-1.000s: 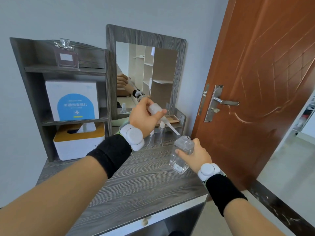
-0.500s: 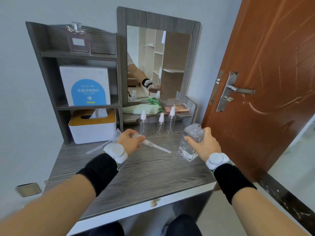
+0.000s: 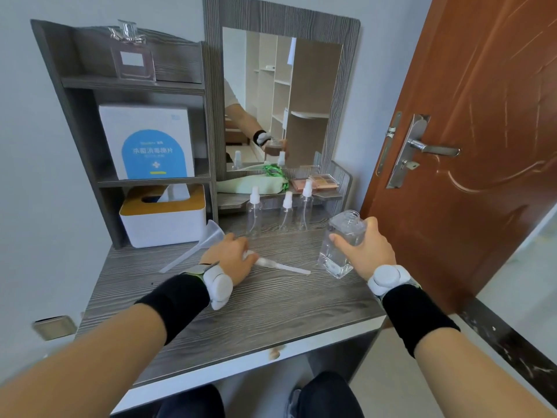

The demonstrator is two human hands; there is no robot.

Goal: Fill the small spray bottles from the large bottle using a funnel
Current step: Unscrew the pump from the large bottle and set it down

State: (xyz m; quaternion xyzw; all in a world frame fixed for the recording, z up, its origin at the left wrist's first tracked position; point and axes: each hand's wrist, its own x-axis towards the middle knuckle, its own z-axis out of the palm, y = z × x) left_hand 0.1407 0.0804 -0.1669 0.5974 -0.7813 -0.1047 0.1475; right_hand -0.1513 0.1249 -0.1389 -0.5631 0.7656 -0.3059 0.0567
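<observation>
Right hand (image 3: 366, 251) grips the open-necked large bottle (image 3: 340, 245) on the tabletop (image 3: 271, 306), left hand (image 3: 232, 260) curls over the pump (image 3: 271, 263) lying flat, and the funnel (image 3: 208, 239) lies just beyond the left knuckles, spout slanting near-left, nearer that hand, with the small spray bottles (image 3: 254, 215) farther back between both hands.

Pump head (image 3: 252, 255) largely out of sight under left hand (image 3: 230, 260).

Counted: three small spray bottles (image 3: 254, 217) (image 3: 286, 215) (image 3: 306, 208), one large bottle (image 3: 346, 226), one funnel (image 3: 211, 233), one pump head (image 3: 283, 267), one tissue box (image 3: 162, 221), one white carton (image 3: 144, 140), one perfume bottle (image 3: 132, 58), one mirror (image 3: 283, 101).
</observation>
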